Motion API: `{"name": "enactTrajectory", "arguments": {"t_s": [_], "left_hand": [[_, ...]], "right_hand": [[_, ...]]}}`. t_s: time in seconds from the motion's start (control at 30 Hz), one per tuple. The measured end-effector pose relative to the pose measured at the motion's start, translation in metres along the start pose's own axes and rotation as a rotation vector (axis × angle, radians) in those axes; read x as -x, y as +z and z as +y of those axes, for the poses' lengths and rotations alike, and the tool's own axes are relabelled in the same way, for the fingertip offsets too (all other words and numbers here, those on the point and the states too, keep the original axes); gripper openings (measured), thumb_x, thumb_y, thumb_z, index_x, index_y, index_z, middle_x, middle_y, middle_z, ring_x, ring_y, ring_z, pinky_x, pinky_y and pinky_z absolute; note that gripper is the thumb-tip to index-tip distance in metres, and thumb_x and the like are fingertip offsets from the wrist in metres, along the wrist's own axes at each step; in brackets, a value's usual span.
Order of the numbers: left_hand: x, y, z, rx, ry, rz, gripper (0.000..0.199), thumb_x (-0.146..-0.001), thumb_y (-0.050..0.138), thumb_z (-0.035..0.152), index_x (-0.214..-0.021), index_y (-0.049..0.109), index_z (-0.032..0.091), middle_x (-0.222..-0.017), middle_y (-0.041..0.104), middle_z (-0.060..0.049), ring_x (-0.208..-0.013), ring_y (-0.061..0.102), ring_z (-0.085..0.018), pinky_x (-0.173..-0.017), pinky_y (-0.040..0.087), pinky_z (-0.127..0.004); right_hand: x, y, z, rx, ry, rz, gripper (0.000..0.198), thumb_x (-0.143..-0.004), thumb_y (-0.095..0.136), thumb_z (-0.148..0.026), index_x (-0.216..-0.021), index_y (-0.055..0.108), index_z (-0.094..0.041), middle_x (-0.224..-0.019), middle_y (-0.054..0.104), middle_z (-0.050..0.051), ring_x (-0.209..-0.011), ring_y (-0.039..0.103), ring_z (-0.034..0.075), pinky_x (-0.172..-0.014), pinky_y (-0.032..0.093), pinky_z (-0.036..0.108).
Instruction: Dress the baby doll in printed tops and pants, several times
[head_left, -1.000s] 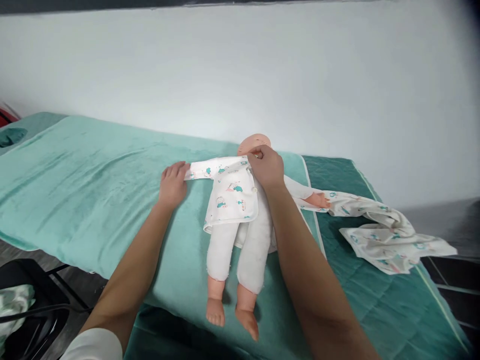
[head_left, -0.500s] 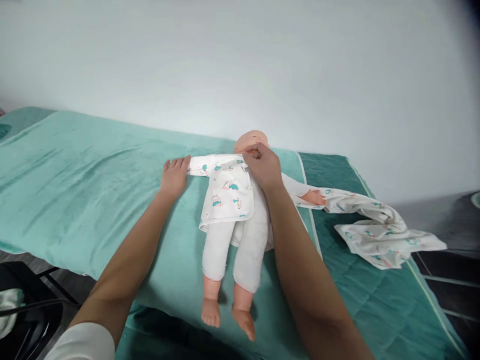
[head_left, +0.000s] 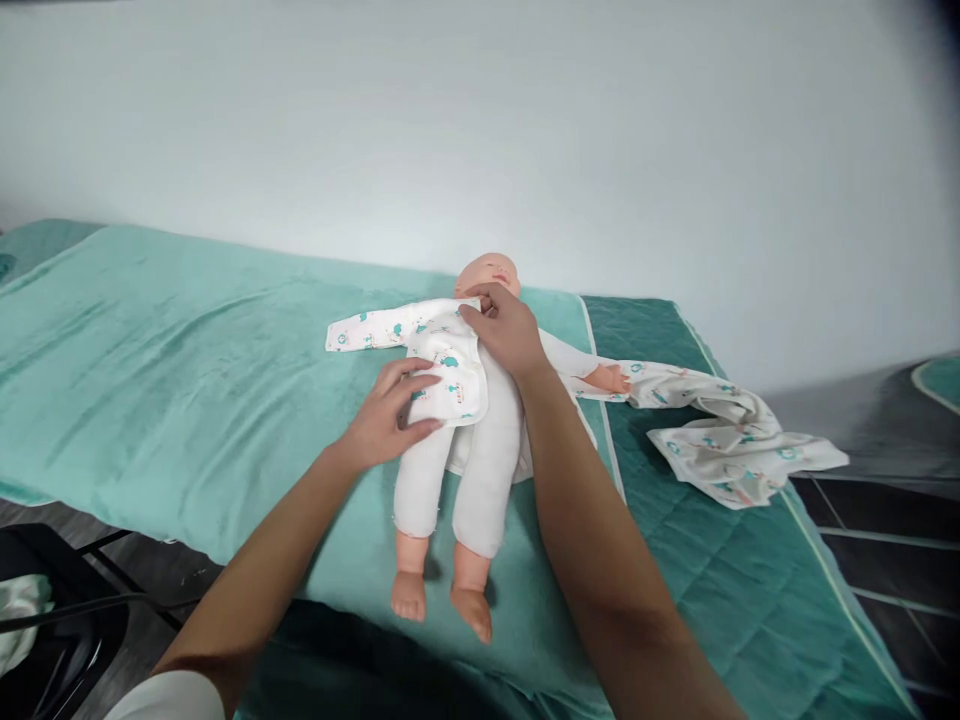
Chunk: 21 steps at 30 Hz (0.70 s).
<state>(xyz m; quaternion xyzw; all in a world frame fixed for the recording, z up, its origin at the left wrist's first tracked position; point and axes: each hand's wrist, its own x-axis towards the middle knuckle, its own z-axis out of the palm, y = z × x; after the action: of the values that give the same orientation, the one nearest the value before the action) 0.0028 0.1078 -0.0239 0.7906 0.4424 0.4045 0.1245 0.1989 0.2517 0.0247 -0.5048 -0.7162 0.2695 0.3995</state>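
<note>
A baby doll (head_left: 487, 495) with white cloth limbs lies on its back, head toward the wall. Over its chest and one arm is a white baby shirt (head_left: 454, 345) with green and red prints; the left-side sleeve lies stretched out, covering that arm. My left hand (head_left: 386, 415), fingers spread, rests on the shirt's lower front by the hem. At the doll's neck, my right hand (head_left: 510, 330) pinches the shirt's upper front edge. The doll's other arm is without a printed sleeve, its hand (head_left: 609, 378) bare.
A matching printed garment (head_left: 720, 435) trails crumpled from the doll's bare hand across a dark green quilted mat (head_left: 750, 580). Light green cloth (head_left: 187, 370) covers the bed, which adjoins a pale wall (head_left: 450, 130). A black chair (head_left: 75, 630) stands at lower left.
My left hand has left the sleeve's cuff and come right and down onto the shirt's lower front. The right hand stays at the neck edge. The view has shifted slightly.
</note>
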Motion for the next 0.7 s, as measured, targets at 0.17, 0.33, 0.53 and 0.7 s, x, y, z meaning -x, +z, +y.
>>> {"name": "enactTrajectory", "arguments": {"t_s": [0.17, 0.33, 0.53, 0.7], "left_hand": [[0.023, 0.001, 0.021, -0.075, 0.017, 0.004, 0.026, -0.095, 0.061, 0.031, -0.12, 0.063, 0.026, -0.134, 0.06, -0.013, -0.13, 0.055, -0.027, -0.109, 0.047, -0.048], [0.028, 0.006, 0.02, -0.305, 0.064, 0.093, 0.017, -0.098, 0.056, 0.023, -0.11, 0.067, 0.025, -0.111, 0.07, -0.009, -0.107, 0.064, -0.023, -0.091, 0.051, -0.042], [0.033, 0.009, 0.016, -0.345, 0.175, 0.217, 0.014, -0.098, 0.053, 0.016, -0.108, 0.06, 0.022, -0.1, 0.069, -0.008, -0.093, 0.063, -0.02, -0.081, 0.052, -0.036], [0.046, 0.005, 0.023, -0.268, 0.114, 0.368, 0.017, -0.098, 0.049, 0.011, -0.11, 0.056, 0.021, -0.096, 0.066, -0.007, -0.088, 0.061, -0.018, -0.077, 0.051, -0.034]], "right_hand": [[0.01, -0.002, -0.003, -0.001, -0.045, -0.045, 0.029, -0.084, 0.062, -0.033, -0.11, 0.07, -0.024, -0.08, 0.059, -0.003, -0.075, 0.054, 0.016, -0.076, 0.041, 0.03], [0.016, 0.0, 0.002, -0.096, -0.092, -0.027, 0.025, -0.085, 0.061, -0.029, -0.107, 0.07, -0.023, -0.076, 0.053, -0.004, -0.067, 0.049, 0.014, -0.071, 0.038, 0.029], [0.016, 0.003, 0.012, -0.277, -0.095, 0.06, 0.021, -0.082, 0.059, -0.019, -0.1, 0.069, -0.022, -0.066, 0.041, -0.007, -0.062, 0.042, 0.012, -0.067, 0.036, 0.028], [0.023, 0.002, 0.014, -0.341, -0.039, 0.157, 0.018, -0.081, 0.055, -0.016, -0.095, 0.066, -0.022, -0.064, 0.038, -0.007, -0.061, 0.04, 0.012, -0.066, 0.035, 0.027]]}}
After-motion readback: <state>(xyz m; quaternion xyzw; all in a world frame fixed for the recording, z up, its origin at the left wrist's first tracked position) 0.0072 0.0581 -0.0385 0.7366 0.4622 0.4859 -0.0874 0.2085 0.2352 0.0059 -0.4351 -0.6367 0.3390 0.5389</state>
